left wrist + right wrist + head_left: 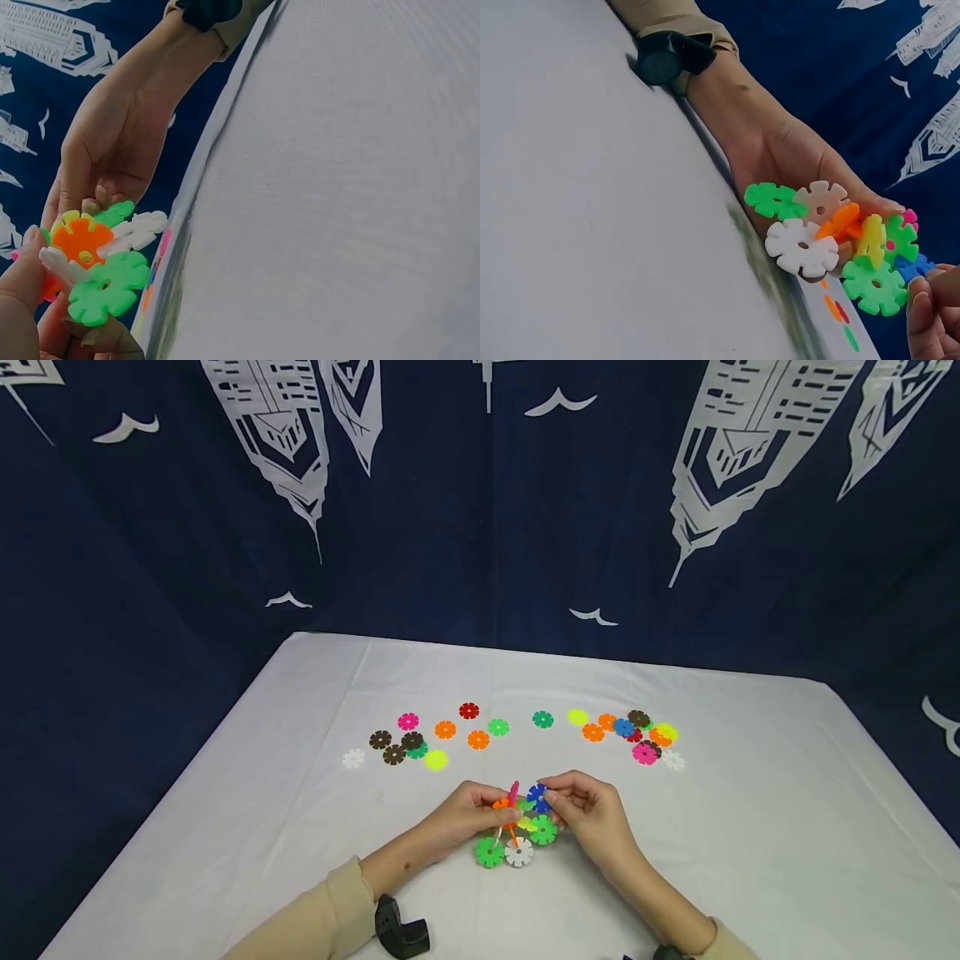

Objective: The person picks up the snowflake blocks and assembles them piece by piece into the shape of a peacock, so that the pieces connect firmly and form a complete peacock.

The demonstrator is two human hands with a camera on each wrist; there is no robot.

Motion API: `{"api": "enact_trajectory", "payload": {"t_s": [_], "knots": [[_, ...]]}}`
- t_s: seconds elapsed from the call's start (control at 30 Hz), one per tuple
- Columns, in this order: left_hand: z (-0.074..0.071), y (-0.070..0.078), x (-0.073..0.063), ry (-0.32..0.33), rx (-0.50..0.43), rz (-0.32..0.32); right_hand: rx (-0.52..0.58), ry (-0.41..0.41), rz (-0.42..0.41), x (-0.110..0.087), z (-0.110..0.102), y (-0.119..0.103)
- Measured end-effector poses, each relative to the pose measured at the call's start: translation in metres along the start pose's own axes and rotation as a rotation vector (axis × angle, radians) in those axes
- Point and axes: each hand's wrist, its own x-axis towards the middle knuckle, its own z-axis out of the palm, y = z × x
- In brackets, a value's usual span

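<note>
My left hand (471, 814) holds a joined cluster of notched plastic discs between thumb and fingers. In the right wrist view the cluster shows a white disc (802, 246), an orange disc (840, 222), a yellow disc (871, 240) and a green disc (875, 285). A pink disc (513, 793) stands edge-on at its top. With thumb and fingertips, my right hand (592, 814) pinches a blue disc (537, 797) at the cluster's right side. Whether the blue disc is slotted in cannot be told. In the left wrist view an orange disc (82, 241) faces the camera.
Loose discs lie flat beyond the hands on the white-covered table (750, 827). The left group includes a brown disc (380, 740) and a red disc (468, 711). Several overlap at the right, among them a pink disc (644, 753). A dark blue curtain (480, 527) hangs behind.
</note>
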Motion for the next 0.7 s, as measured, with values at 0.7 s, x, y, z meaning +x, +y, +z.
{"api": "enact_trajectory", "payload": {"t_s": [0.7], "knots": [[0.0, 0.001, 0.001, 0.032, -0.132, -0.039, -0.63, 0.108, 0.155, 0.132, -0.026, 0.051]]}}
